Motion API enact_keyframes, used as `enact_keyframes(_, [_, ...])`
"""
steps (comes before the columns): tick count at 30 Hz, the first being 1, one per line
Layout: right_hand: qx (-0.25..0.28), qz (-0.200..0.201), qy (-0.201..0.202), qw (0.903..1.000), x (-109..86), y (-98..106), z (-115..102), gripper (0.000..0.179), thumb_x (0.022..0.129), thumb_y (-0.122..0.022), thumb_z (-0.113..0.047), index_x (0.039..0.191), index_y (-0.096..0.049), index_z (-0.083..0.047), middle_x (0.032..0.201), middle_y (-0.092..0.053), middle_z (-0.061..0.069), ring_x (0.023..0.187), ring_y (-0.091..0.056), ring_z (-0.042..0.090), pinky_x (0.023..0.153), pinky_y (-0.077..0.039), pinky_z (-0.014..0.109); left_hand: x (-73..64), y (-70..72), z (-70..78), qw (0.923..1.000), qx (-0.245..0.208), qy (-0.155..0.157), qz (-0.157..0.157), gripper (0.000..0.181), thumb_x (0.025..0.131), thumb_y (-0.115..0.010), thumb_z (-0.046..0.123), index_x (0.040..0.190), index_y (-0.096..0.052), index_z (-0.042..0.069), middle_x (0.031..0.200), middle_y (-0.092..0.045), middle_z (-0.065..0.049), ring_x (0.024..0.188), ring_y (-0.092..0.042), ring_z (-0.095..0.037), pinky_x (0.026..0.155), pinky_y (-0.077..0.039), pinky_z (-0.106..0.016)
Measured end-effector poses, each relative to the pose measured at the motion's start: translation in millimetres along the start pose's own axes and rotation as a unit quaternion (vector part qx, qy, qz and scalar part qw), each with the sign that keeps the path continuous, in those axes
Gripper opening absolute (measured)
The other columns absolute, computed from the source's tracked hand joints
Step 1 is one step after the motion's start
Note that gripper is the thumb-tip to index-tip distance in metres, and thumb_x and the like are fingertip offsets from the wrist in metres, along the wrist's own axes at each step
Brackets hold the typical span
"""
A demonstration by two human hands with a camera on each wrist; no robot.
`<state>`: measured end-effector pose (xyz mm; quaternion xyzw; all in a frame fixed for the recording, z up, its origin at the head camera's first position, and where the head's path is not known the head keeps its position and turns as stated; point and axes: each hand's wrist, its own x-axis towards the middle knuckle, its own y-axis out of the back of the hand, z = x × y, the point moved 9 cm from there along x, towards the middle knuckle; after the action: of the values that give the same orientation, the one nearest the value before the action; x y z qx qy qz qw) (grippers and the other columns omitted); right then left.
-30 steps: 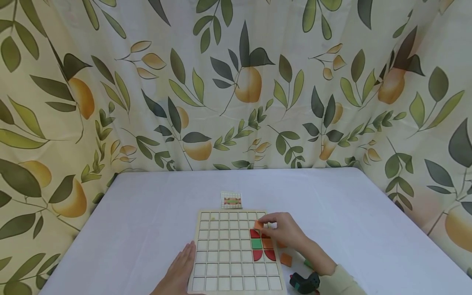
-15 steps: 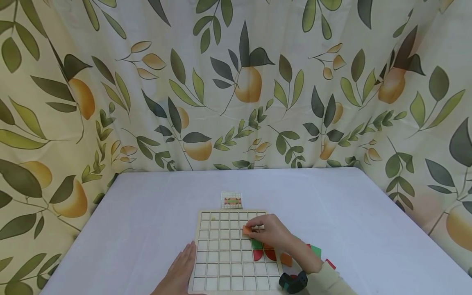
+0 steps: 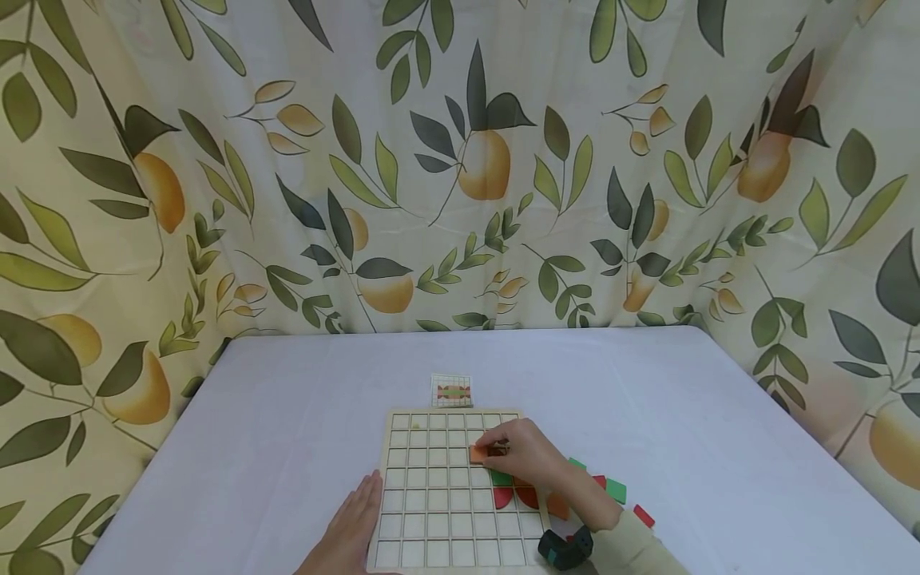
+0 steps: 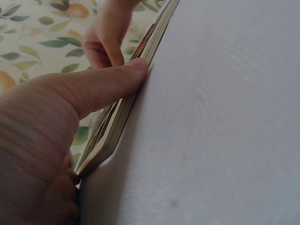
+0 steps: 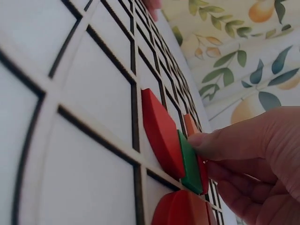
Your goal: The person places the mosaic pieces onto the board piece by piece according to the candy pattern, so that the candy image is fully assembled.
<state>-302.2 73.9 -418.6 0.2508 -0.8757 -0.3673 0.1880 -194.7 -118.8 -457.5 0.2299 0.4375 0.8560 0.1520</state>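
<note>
Orange tile [image 3: 477, 454], pinched by right hand [image 3: 528, 454], shifted toward 8 o'clock; now at 1 o'clock on board [image 3: 435, 479], apparently being seated. Left hand [image 3: 350, 521], fingers straight, touches board's 8 o'clock edge.

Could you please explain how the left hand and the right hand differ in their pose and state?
The left hand lies with straight fingers along the left edge of the board; the right hand has bent fingers over the grid. The right hand pinches an orange piece, while no piece shows in the left hand. Both hands are bare.
</note>
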Motion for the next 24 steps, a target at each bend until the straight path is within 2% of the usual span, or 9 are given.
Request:
enact_keyframes(3, [-0.002,-0.006,0.001,1.0,0.8,0.6,-2.0,0.018,0.076,-0.074,-0.003,0.094,-0.073,-0.005,0.091,-0.069,0.002,0.084,-0.062,0.017,0.07,-0.05,0.025,0.1,1.0,0.7,0.9994,0.029,-0.014,0.013,0.118,0.071,-0.054,0.074,0.133,-0.019,-0.02,0.138,-0.026,-0.035,0.125,-0.026,-0.047,0.096,0.012,-0.007])
enact_keyframes(6, [-0.001,-0.01,-0.003,0.9999,1.4,0.5,-1.8,0.018,0.075,-0.074,-0.003,0.093,-0.073,-0.005,0.089,-0.069,0.002,0.081,-0.061,0.016,0.067,-0.049,0.024,0.1,1.3,1.3,0.9991,0.036,-0.016,0.014,0.118,0.071,-0.053,0.074,0.133,-0.019,-0.02,0.139,-0.027,-0.035,0.125,-0.026,-0.047,0.096,0.012,-0.008])
enact_keyframes(14, [0.001,-0.008,-0.01,0.9999,1.3,0.5,-1.5,0.018,0.075,-0.074,-0.004,0.094,-0.073,-0.004,0.09,-0.069,0.003,0.081,-0.061,0.016,0.066,-0.049,0.023,0.5,0.0,-0.2,0.9994,-0.016,0.021,-0.024,0.117,0.07,-0.063,0.065,0.134,-0.017,-0.022,0.14,-0.021,-0.036,0.128,-0.019,-0.047,0.093,0.014,-0.006])
enact_keyframes(24, [0.011,-0.01,-0.021,0.9997,-0.8,0.6,-3.1,0.022,0.075,-0.075,-0.004,0.096,-0.072,-0.003,0.093,-0.069,0.004,0.086,-0.062,0.017,0.071,-0.051,0.027,2.0,-1.1,-0.2,0.9993,-0.022,0.02,-0.021,0.119,0.069,-0.066,0.064,0.133,-0.016,-0.023,0.14,-0.019,-0.038,0.129,-0.018,-0.047,0.093,0.014,-0.005])
